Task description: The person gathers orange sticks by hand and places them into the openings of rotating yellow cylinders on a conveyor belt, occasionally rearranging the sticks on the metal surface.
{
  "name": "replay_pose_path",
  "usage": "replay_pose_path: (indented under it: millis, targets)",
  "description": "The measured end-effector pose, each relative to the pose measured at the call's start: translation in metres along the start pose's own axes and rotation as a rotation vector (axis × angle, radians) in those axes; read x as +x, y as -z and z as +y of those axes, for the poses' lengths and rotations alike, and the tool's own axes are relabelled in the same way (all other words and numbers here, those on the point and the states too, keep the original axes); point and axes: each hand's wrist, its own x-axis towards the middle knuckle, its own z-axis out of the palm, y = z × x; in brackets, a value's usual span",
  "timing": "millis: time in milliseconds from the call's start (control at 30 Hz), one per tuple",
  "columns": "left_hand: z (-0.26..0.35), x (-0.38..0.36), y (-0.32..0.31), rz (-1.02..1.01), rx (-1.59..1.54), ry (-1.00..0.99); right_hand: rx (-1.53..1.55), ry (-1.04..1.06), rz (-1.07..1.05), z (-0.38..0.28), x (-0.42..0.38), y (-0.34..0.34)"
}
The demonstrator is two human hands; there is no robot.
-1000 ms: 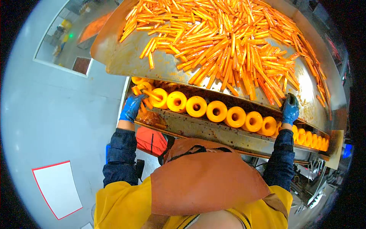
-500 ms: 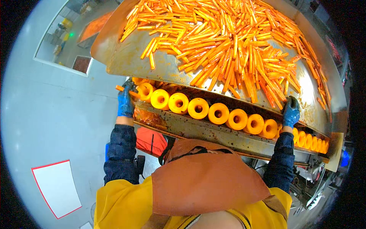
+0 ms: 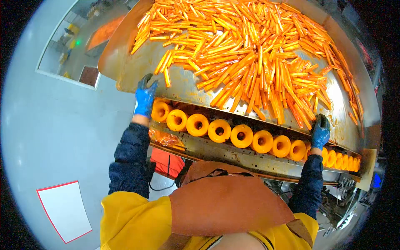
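Note:
My left hand, in a blue glove, is at the left end of the metal tray's near edge, with fingers apart and nothing held. My right hand, also gloved, rests at the same edge farther right, beside the ends of some sticks. Its thumb stands a little apart from its fingers. Many glossy orange sticks lie heaped on the tray. Between my hands runs a row of yellow-orange rollers with hollow centres.
Below the rollers is a metal trough with orange residue and a stick at its left. A pale board stands at the right end. A window and a red-edged white sheet are at left.
My left hand has moved up to the tray edge and opened; the orange stick it held is no longer in it. My right hand has stayed at nearly the same spot on the edge.

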Motion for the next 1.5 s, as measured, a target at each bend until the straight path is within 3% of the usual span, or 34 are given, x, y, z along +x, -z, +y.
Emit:
replay_pose_path:
  millis: [67,233,300,333,367,400,433,467,500,533,567,633,667,733,800,867,900,967,1000,1033,1100,1300,1400,1500]
  targets:
    - [0.008,0.041,-0.016,-0.082,0.319,-0.076,0.047,-0.005,0.001,0.010,0.003,-0.005]
    - [-0.016,0.121,-0.071,-0.158,0.389,0.033,-0.055,-0.031,0.012,0.000,0.002,0.001]
    - [-0.012,0.133,-0.089,-0.243,0.513,0.044,-0.084,-0.004,-0.027,0.006,0.003,-0.001]
    - [-0.002,0.140,-0.092,-0.416,0.593,0.123,-0.058,0.057,-0.023,0.011,0.003,-0.001]
    - [-0.049,0.156,-0.117,-0.417,0.589,-0.021,-0.099,0.084,-0.028,0.022,0.005,-0.006]
    - [-0.009,0.146,-0.108,-0.484,0.612,0.032,-0.027,0.010,-0.030,0.026,0.004,-0.011]
    - [-0.029,0.153,-0.120,-0.452,0.621,-0.013,0.027,0.014,-0.115,0.010,0.002,0.002]
    - [0.000,0.146,-0.112,-0.475,0.542,0.063,0.022,-0.016,-0.075,0.022,0.005,-0.007]
    - [0.031,0.145,-0.094,-0.788,0.593,0.114,0.065,-0.055,-0.084,0.017,0.007,-0.007]
    - [0.039,0.149,-0.097,-0.896,0.668,0.158,-0.058,0.167,-0.011,0.029,0.005,-0.011]
    - [0.029,0.143,-0.097,-0.708,0.510,0.204,-0.036,-0.005,-0.040,0.017,0.006,-0.007]
    - [0.010,0.145,-0.101,-0.813,0.672,-0.003,0.001,-0.018,-0.090,0.014,0.005,-0.003]
    - [0.013,0.141,-0.094,-0.809,0.670,0.002,0.002,-0.012,-0.091,0.012,0.006,-0.004]
    - [0.033,0.123,-0.074,-0.777,0.517,0.254,0.016,-0.007,-0.076,0.011,0.007,-0.005]
    - [0.049,0.101,-0.051,-0.690,0.450,0.146,0.011,0.003,-0.066,0.020,0.004,-0.006]
    - [0.015,0.100,-0.055,-0.497,0.146,0.361,-0.053,0.110,-0.034,0.032,0.005,-0.013]
    - [0.011,0.098,-0.046,-0.397,0.020,0.373,-0.108,0.203,-0.012,0.035,0.005,-0.013]
    - [-0.001,0.086,-0.018,-0.222,-0.308,0.373,0.058,-0.052,-0.097,0.001,0.003,0.004]
    - [-0.003,0.079,-0.004,-0.148,-0.514,0.358,-0.109,0.176,-0.068,0.015,0.007,-0.003]
    - [-0.004,0.068,0.005,-0.147,-0.518,0.366,-0.115,0.181,-0.072,0.028,0.008,-0.007]
    - [0.019,0.035,0.034,0.086,-0.656,0.296,0.073,0.038,-0.059,0.016,0.006,-0.005]
    - [0.033,-0.067,0.073,0.223,-0.341,0.241,0.006,0.060,-0.043,0.013,0.005,-0.005]
    - [0.033,-0.102,0.049,0.133,-0.121,0.137,-0.026,0.144,-0.011,0.014,0.003,-0.004]
    - [0.051,-0.123,0.027,0.007,-0.114,-0.038,-0.009,0.057,-0.023,0.011,0.005,-0.004]
